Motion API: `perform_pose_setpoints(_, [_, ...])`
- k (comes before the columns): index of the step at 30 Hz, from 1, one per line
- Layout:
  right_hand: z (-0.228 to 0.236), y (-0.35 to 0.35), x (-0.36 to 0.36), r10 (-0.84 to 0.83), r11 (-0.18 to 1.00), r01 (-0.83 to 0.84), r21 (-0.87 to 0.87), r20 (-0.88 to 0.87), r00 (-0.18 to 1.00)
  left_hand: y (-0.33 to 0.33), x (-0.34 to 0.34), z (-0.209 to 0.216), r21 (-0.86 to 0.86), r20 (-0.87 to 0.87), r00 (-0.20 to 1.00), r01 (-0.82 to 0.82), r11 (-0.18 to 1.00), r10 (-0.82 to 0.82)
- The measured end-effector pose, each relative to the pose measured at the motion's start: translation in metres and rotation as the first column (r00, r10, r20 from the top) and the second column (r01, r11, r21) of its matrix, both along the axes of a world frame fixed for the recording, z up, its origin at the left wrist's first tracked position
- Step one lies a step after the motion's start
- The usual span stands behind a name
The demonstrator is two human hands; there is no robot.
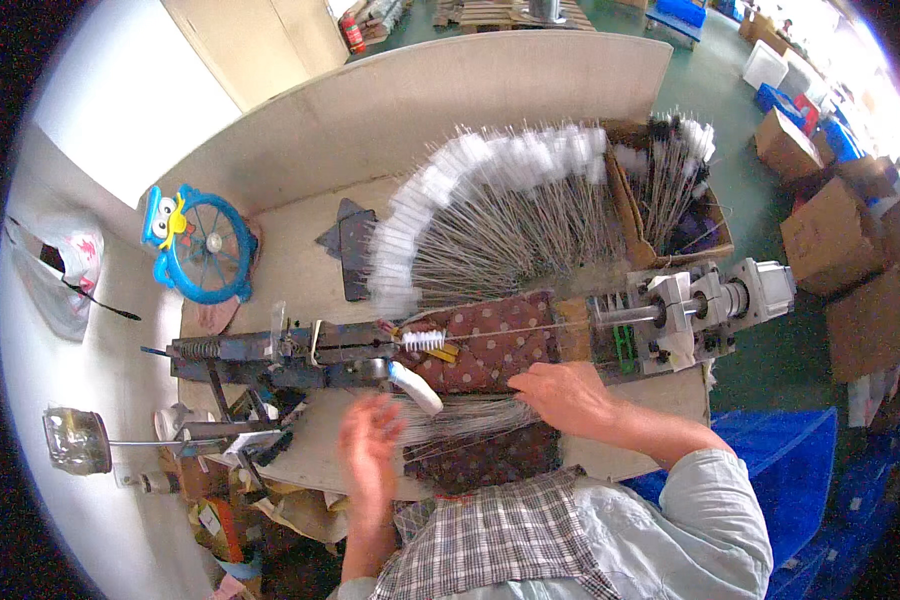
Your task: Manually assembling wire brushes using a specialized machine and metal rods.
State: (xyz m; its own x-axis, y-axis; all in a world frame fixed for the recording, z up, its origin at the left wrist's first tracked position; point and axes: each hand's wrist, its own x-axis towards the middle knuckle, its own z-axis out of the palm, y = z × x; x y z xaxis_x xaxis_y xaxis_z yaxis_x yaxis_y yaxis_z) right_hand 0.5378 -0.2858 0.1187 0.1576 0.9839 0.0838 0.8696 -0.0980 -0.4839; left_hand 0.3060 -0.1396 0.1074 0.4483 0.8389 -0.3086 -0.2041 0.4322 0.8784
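A brush with white bristles (pixel 423 341) lies level in the machine's clamp (pixel 355 345), its thin twisted wire stem running right to the spindle (pixel 635 314). My left hand (pixel 370 440) is raised just below the white lever handle (pixel 416 388), apart from it. Its fingers are loosely spread and somewhat blurred, with nothing visible in them. My right hand (pixel 562 397) is at the right end of a bundle of loose wires (pixel 460 418), fingertips pinched together. Whatever they hold is too small to make out. Under the brush lies a brown polka-dot cloth (pixel 505 345).
Many finished white brushes (pixel 470 165) fan across the table behind the machine. A carton (pixel 625 205) of brushes stands at the back right. On the left are a blue toy-like fan (pixel 210 245) and a jar on a rod (pixel 76 441). A blue crate (pixel 790 480) sits at the right.
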Motion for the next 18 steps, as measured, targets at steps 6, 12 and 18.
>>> perform_pose_setpoints(6, [-0.016,-0.002,0.003,0.072,0.963,-0.030,-0.269,0.148,0.986,0.080,-0.199,-0.083,-0.435,0.024,0.588,-0.722,0.538,0.808])
perform_pose_setpoints(12, [-0.001,-0.011,0.005,0.055,0.978,-0.003,-0.211,0.242,0.969,0.104,-0.245,-0.065,0.115,-0.191,0.613,-0.762,0.637,0.767])
perform_pose_setpoints(18, [0.002,-0.015,-0.001,-0.017,0.969,0.067,-0.237,0.209,0.978,0.079,-0.206,-0.087,-0.074,-0.032,0.710,-0.704,0.707,0.704])
